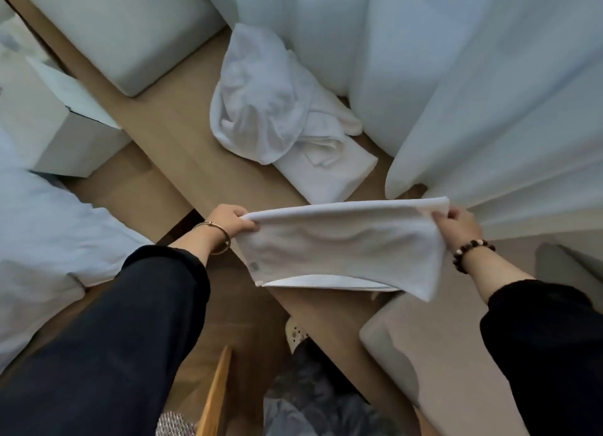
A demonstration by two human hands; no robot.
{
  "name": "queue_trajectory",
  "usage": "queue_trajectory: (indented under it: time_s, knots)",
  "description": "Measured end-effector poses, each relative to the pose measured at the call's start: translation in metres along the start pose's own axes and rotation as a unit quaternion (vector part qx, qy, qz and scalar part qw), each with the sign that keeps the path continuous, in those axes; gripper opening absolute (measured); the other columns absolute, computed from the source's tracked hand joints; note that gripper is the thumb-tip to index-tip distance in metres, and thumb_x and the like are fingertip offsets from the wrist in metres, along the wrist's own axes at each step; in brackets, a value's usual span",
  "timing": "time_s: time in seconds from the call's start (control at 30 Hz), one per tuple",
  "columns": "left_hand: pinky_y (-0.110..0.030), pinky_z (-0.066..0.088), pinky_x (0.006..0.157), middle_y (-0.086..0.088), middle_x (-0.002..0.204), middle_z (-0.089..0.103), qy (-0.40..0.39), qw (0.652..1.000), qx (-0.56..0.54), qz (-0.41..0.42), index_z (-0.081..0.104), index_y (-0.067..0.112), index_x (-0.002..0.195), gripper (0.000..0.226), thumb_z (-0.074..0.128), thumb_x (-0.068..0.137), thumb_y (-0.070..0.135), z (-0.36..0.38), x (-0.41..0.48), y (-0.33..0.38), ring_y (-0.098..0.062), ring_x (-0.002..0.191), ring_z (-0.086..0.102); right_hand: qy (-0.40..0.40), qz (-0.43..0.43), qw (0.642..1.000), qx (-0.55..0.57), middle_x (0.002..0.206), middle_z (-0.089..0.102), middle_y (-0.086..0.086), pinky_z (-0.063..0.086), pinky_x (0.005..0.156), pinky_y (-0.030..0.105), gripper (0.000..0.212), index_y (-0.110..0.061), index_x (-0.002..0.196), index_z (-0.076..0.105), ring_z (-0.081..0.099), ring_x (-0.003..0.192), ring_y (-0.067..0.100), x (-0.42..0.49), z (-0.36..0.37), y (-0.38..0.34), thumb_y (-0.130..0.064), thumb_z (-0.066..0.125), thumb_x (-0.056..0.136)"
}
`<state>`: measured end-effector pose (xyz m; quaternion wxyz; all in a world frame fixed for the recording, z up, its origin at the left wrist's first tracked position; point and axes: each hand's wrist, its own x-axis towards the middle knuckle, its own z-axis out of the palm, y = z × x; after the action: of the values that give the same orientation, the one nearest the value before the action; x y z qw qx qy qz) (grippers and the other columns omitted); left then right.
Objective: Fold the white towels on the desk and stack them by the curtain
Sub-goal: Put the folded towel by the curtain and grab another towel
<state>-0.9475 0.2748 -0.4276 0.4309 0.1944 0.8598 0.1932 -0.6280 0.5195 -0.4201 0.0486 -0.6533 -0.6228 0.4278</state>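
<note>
1. Over the near part of the wooden surface [169, 122], the person holds a white towel [342, 249] stretched out between both hands. Its top edge is pulled taut and the rest hangs down in doubled layers. Whether the lower edge rests on the wood I cannot tell.
2. The left hand [228, 222] has its fingers curled round the towel's left corner. The right hand [456, 225] pinches the right corner, hard up against the folds of the curtain [489, 93].
3. The towel's long axis runs from side to side, hand to hand, so it lies crosswise to the surface, which stretches away on a slant to the far left.
4. Just beyond the taut edge, a folded towel [329, 178] lies flat at the curtain's foot. A crumpled pile [261, 109] of unfolded white towels spills over its far end.
5. That folded one looks like the start of the stack. It sits ahead of the hands, between them, a little nearer the right hand.
6. I'd judge the held towel needs another fold, hands brought together to halve its length. It would then go forward onto the folded towel's bare near half, clear of the pile.
</note>
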Motion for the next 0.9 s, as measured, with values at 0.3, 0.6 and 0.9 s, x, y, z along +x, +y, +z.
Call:
queue_trajectory:
  time_s: [0.3, 0.6, 0.9]
  knots:
    - [-0.033, 0.043, 0.079, -0.008, 0.107, 0.056, 0.115, 0.956, -0.209, -0.171, 0.054, 0.004, 0.117, 0.039, 0.066, 0.087, 0.027, 0.121, 0.095, -0.054, -0.030, 0.099, 0.057, -0.051, 0.109, 0.991, -0.062, 0.112, 0.059, 0.020, 0.039, 0.082, 0.034, 0.037, 0.003, 0.117, 0.057, 0.055, 0.104, 0.035, 0.089, 0.084, 0.084, -0.026, 0.052, 0.096]
    - [-0.024, 0.028, 0.054, 0.007, 0.073, 0.048, 0.227, 0.961, -0.128, -0.096, 0.049, 0.016, 0.084, 0.024, 0.047, 0.096, 0.037, 0.164, 0.082, -0.075, -0.006, 0.065, 0.044, 0.085, 0.068, 0.991, -0.076, 0.083, 0.052, 0.006, 0.036, 0.069, 0.031, 0.028, -0.011, 0.085, 0.049, 0.049, 0.078, 0.025, 0.083, 0.123, 0.125, -0.034, 0.042, 0.099]
    - [-0.024, 0.033, 0.055, 0.006, 0.078, 0.051, 0.193, 0.971, -0.125, -0.059, 0.048, 0.012, 0.094, 0.023, 0.047, 0.096, 0.036, 0.161, 0.095, -0.069, -0.006, 0.068, 0.047, 0.100, 0.051, 0.991, -0.070, 0.076, 0.048, 0.003, 0.035, 0.067, 0.032, 0.028, -0.009, 0.083, 0.046, 0.045, 0.072, 0.024, 0.083, 0.121, 0.136, -0.030, 0.041, 0.100]
